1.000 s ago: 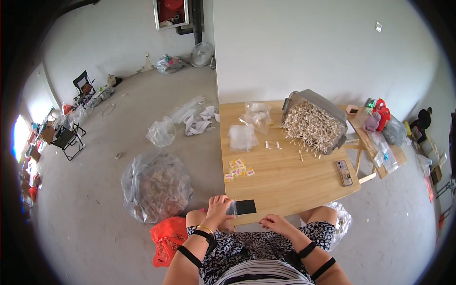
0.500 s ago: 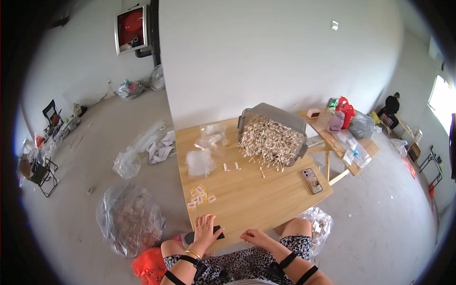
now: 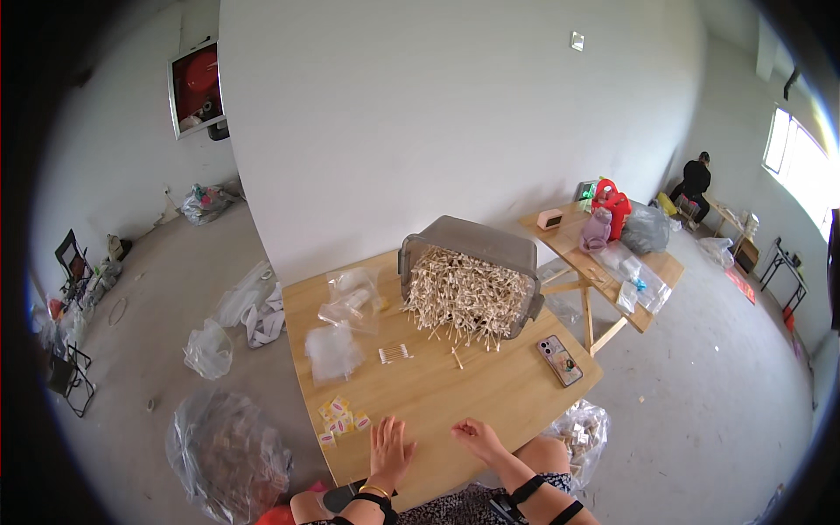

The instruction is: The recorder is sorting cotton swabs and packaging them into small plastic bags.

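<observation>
Left hand: the left hand (image 3: 388,446) lies flat on the wooden table (image 3: 525,385) near its front edge, palm down, fingers spread apart and holding nothing — a gold bangle sits at the wrist.
Right hand: the right hand (image 3: 472,434) hovers just beside it, palm turned half up, fingers loosely curled and apart, nothing gripped as far as I can tell.
Arms: both forearms come in from the lower edge, elbows tucked close to the body, black straps on them.
Nearest things: a cluster of small yellow-and-white packets (image 3: 341,418) sits left of the left hand, close but not touching.
Stick pile: the grey bin (image 3: 477,241) lies tipped on its side at the far half of the table, spilling a heap of thin wooden sticks (image 3: 464,296) — well apart from both hands.
Loose bundle: a small row of sticks (image 3: 395,353) lies alone between the heap and the hands.
Bags: clear plastic bags (image 3: 332,350) rest at the left side of the table.
Phone: a phone (image 3: 560,360) lies face down near the right edge.
Doing it well: I would say reach forward for the loose row first, pinch it evenly so the sticks stay aligned, and keep the sleeve clear of the heap.
</observation>
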`<act>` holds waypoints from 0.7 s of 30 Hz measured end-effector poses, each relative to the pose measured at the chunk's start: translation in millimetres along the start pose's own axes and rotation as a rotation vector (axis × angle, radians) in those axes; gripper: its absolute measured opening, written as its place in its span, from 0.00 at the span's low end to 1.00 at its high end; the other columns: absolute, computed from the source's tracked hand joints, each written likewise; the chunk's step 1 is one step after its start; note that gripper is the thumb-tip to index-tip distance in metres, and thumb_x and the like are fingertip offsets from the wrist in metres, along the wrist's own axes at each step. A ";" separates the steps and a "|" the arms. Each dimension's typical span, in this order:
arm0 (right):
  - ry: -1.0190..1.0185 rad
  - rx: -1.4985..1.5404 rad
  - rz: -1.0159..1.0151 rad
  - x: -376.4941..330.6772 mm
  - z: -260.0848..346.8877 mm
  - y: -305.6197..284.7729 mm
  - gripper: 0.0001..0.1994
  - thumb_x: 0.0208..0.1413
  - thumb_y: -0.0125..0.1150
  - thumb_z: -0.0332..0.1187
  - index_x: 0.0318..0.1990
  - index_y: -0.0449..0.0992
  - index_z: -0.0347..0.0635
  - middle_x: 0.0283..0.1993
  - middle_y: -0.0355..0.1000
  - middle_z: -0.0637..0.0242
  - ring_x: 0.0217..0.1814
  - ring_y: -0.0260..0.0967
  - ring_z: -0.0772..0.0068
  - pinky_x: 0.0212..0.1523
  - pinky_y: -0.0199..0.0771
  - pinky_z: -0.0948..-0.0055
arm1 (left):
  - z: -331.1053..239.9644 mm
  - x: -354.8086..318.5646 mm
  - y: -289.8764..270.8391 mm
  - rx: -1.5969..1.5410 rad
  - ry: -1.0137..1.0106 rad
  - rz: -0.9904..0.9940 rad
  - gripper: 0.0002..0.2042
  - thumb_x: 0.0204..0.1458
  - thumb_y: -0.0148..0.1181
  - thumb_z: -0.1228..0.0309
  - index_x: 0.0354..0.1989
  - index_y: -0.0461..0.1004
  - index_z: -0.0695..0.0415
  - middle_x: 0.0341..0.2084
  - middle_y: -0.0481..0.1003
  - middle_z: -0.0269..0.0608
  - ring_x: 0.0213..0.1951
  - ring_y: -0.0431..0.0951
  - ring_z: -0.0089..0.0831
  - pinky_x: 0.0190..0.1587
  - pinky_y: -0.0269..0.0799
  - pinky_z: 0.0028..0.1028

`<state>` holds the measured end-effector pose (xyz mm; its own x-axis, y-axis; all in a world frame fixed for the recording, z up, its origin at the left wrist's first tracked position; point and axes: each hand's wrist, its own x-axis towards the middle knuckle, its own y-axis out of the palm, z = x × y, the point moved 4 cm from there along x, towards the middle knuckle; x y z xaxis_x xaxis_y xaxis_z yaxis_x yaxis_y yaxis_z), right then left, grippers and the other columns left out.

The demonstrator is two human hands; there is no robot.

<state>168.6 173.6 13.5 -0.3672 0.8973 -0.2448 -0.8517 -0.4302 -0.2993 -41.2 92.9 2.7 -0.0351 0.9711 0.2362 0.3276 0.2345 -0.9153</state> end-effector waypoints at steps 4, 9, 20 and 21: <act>-0.050 0.055 -0.161 43.9 -1.1 -4.3 0.10 0.60 0.62 0.36 0.41 0.77 0.37 0.33 0.75 0.70 0.36 0.70 0.81 0.38 0.69 0.77 | -7.3 5.5 -6.3 -0.019 -0.028 -0.017 0.28 0.53 0.59 0.58 0.60 0.64 0.58 0.63 0.60 0.51 0.68 0.55 0.50 0.71 0.46 0.50; -0.157 0.019 -0.237 120.0 24.0 23.0 0.10 0.59 0.61 0.34 0.43 0.76 0.38 0.33 0.74 0.63 0.36 0.72 0.72 0.39 0.71 0.71 | -0.5 6.9 -6.3 -0.040 -0.035 -0.025 0.28 0.50 0.61 0.59 0.59 0.65 0.57 0.62 0.61 0.50 0.67 0.57 0.50 0.70 0.47 0.51; -0.428 -0.405 -0.558 229.1 69.5 71.5 0.09 0.58 0.60 0.33 0.46 0.77 0.50 0.50 0.71 0.61 0.55 0.64 0.51 0.55 0.65 0.58 | -0.3 11.1 -1.2 -0.031 -0.061 0.059 0.28 0.52 0.57 0.55 0.60 0.66 0.57 0.64 0.61 0.49 0.67 0.58 0.49 0.70 0.48 0.52; -0.421 -0.402 -0.551 232.1 70.9 74.2 0.09 0.58 0.60 0.33 0.46 0.77 0.50 0.50 0.71 0.61 0.55 0.64 0.51 0.55 0.65 0.58 | 0.1 12.3 -1.8 -0.035 -0.053 0.053 0.29 0.51 0.59 0.56 0.60 0.65 0.57 0.63 0.61 0.50 0.67 0.58 0.50 0.69 0.48 0.53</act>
<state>-6.4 356.9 -0.1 -0.1114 0.9184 0.3797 -0.7814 0.1551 -0.6045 -42.3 104.5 7.2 -0.0666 0.9833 0.1694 0.3633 0.1820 -0.9137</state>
